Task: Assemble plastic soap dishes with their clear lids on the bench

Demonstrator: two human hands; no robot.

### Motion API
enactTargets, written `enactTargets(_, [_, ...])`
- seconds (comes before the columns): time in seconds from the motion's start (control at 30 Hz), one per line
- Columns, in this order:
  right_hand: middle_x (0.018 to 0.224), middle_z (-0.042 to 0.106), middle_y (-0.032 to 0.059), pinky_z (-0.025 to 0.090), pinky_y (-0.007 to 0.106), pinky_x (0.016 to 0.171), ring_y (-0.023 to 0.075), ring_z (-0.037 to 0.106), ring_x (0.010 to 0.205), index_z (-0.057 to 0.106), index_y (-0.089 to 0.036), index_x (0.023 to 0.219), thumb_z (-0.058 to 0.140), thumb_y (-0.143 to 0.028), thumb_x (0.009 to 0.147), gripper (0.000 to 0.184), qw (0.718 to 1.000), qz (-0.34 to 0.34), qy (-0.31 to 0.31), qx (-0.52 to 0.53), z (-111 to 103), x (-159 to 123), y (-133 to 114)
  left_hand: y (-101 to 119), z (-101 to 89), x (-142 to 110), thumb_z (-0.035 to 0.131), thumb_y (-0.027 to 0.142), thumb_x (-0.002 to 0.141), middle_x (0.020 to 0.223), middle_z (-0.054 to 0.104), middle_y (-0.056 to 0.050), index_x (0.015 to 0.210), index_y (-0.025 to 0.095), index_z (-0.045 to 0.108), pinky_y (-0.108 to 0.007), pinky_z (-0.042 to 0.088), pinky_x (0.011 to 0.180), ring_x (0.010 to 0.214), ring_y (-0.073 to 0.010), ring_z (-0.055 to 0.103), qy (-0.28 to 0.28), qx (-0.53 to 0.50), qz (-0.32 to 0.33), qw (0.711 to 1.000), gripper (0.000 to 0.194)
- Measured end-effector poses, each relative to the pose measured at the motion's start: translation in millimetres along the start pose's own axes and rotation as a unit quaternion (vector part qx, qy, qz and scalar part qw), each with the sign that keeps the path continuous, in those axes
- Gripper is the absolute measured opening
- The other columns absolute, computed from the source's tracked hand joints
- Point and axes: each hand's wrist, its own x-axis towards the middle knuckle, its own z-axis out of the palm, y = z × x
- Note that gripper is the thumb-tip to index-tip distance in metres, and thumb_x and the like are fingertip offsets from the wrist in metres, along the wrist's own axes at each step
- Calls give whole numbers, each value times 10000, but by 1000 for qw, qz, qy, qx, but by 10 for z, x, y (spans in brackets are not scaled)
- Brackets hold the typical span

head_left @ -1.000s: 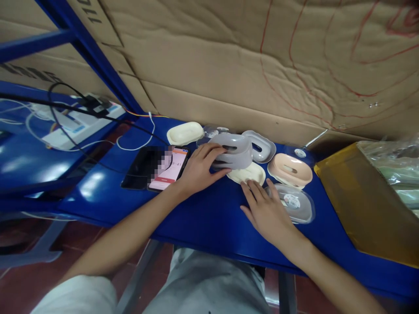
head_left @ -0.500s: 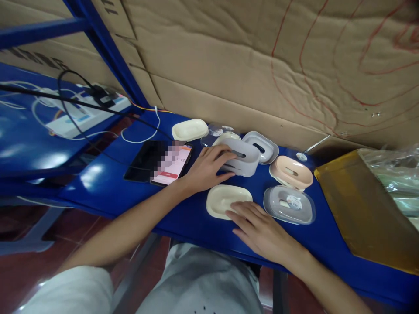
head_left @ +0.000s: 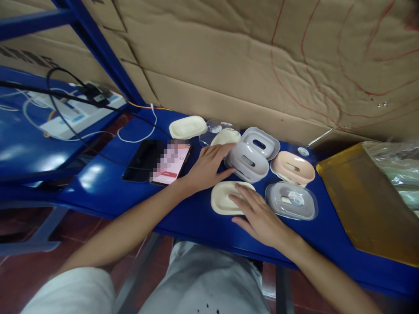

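Note:
My left hand (head_left: pixel 209 169) is open, its fingertips against the left side of a grey soap dish (head_left: pixel 258 168) with a slot in its floor. My right hand (head_left: pixel 262 216) lies with fingers spread over a shallow cream dish (head_left: pixel 220 198), touching its right part. Behind the grey dish is another slotted grey dish (head_left: pixel 273 146). A peach soap dish (head_left: pixel 303 173) sits to the right, on a cream piece. In front of it is a grey dish under a clear labelled cover (head_left: pixel 307 203).
At the back are cream dishes (head_left: pixel 188 126) and clear covers (head_left: pixel 206 138). A phone (head_left: pixel 172 163) lies left of my left hand. A power strip (head_left: pixel 81 115) with cables stands further left. A taped carton (head_left: pixel 369 209) bounds the right side; cardboard (head_left: pixel 212 65) lines the back.
The cream dish has come out from under the grey dish toward me, with my right hand on it. The grey dish has shifted right and forward beside my left hand.

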Motion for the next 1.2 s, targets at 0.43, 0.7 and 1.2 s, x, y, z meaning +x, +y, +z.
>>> enactTargets(0.43, [1757,348,256,368,704,1269,402,271,1668,542,-206,1559,609,-385,1089,507,998,21,34,-45,36,-9,11,74,21,-24,575,221,1071,1500,661,-146,1558,230,520,-524,445,1190,1424,-306,602,-82,-45,97,991,491])
enactTargets(0.7, [1785,271,275,293,699,1306,386,206,1689,414,-188,1631,557,-370,1106,574,992,74,71,-75,-11,21,2,81,50,-22,554,359,1125,1493,638,-160,1407,209,665,-515,456,1170,1408,-324,586,-94,-4,138,986,338])
enactTargets(1.2, [1593,559,271,408,603,1156,423,527,1453,514,-100,1564,506,-433,1124,552,971,161,108,-144,-43,53,5,56,97,-36,517,441,1134,1588,527,-198,1550,224,564,-597,422,1211,1503,-379,488,-131,26,117,984,472])
